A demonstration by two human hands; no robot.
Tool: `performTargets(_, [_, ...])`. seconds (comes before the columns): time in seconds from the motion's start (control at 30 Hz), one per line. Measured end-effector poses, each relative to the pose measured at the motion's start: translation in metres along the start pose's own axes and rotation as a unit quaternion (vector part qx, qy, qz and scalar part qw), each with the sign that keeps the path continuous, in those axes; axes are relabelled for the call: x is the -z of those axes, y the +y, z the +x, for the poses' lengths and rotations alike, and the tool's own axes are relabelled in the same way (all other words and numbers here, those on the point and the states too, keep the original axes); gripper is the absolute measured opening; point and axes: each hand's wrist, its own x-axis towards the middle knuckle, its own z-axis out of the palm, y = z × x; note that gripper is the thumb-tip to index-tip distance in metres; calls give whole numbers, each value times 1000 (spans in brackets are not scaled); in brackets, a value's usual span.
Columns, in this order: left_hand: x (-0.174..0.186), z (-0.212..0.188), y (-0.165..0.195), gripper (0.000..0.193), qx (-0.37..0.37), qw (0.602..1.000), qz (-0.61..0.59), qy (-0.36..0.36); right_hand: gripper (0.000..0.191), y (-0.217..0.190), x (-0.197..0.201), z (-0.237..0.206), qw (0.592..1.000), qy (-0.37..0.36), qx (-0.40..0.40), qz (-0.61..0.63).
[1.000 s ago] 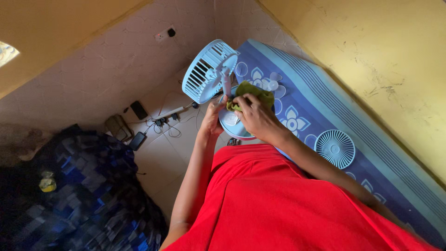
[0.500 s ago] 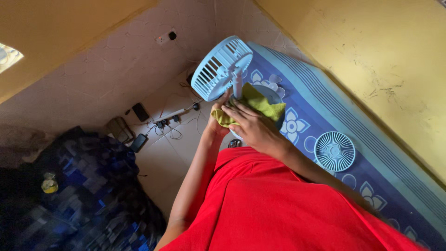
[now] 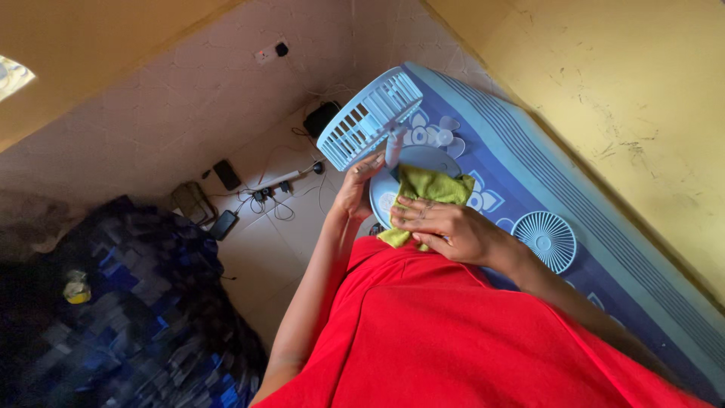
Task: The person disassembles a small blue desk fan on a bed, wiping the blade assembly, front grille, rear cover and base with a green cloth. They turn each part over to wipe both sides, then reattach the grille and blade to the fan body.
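**A:** What carries everything here?

**B:** A mattress (image 3: 604, 196) in smooth blue cloth, striped along its edge by the rough yellow wall (image 3: 604, 75) and printed with pale flowers. Beside it lies a pale tiled floor (image 3: 189, 136).

**A:** And the big thing in hand?

**B:** A light-blue plastic fan (image 3: 377, 121) standing near the mattress's floor-side edge. Its slatted round cage tilts over a flat, glossy disc base (image 3: 430, 159).

**A:** What is the left hand doing?

**B:** The left hand (image 3: 353, 193) grips the base's rim on the floor side, fingers curled around the edge.

**A:** The right?

**B:** The right hand (image 3: 445, 230) presses a soft, crumpled yellow-green cloth (image 3: 427, 189) onto the base, fingers close together and bent over the fabric.

**A:** Anything smaller nearby?

**B:** A loose round fan grille (image 3: 550, 240), thin radial ribs, lies flat on the mattress just beyond the right wrist. On the floor, a white power strip (image 3: 283, 181) with tangled cables.
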Motion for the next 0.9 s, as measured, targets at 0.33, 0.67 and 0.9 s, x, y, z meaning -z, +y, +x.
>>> performTargets(0.33, [4,19,-10,32,15,994,-106,37,47,14,-30,52,978,65,-85,-181])
performTargets(0.67, [13,7,-5,32,-8,996,-46,76,44,14,-13,11,998,-1,-14,-63])
performTargets(0.9, [36,22,-27,37,4,980,-127,154,41,27,-35,67,988,20,-91,-124])
